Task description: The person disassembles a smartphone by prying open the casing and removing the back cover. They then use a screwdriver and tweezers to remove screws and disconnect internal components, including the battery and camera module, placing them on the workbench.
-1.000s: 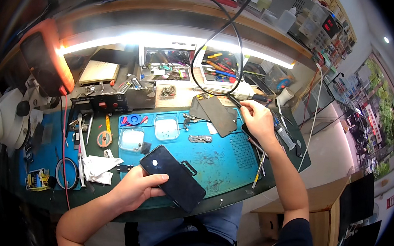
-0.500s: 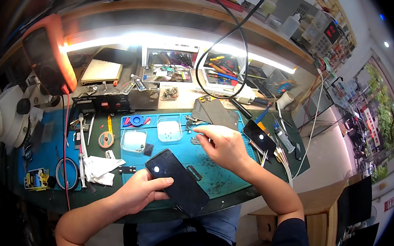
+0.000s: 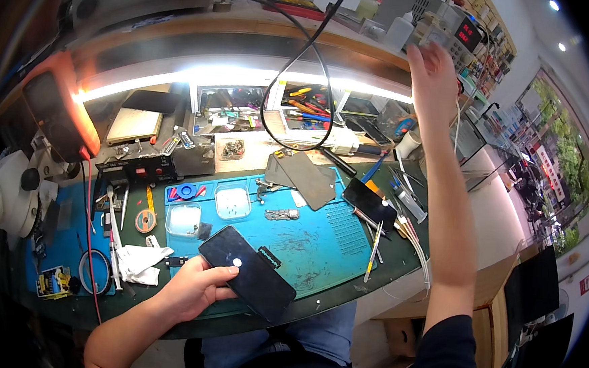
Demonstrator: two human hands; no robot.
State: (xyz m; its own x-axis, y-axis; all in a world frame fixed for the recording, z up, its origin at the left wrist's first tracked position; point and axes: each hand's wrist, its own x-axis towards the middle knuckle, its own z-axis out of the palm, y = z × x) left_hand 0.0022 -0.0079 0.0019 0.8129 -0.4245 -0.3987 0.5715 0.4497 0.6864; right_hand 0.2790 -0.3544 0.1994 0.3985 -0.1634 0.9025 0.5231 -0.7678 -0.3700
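Observation:
My left hand [image 3: 197,287] is closed round the edge of a dark smartphone [image 3: 252,276], thumb on its glossy face; the phone is tilted above the front of the blue work mat [image 3: 310,252]. My right hand [image 3: 435,74] is raised to the shelf at the upper right, fingers apart, nothing visible in it. It is nearest to a translucent squeeze bottle [image 3: 398,32]. On the mat, a black toothed strip [image 3: 270,257] lies beside the phone and a grey phone part [image 3: 282,214] farther back. Two clear trays [image 3: 184,219] hold tiny pieces.
Another dark phone [image 3: 369,203] lies at the mat's right, beside tweezers [image 3: 373,251] and a syringe [image 3: 409,201]. A black cable loop [image 3: 266,94] hangs over the back. At left stand an orange multimeter [image 3: 60,105] and a white microscope [image 3: 15,180]. White tissue [image 3: 140,262] lies left of the mat.
My right hand has left the back of the mat and risen to the shelf at the upper right. My left hand keeps hold of the smartphone. The view has shifted slightly.

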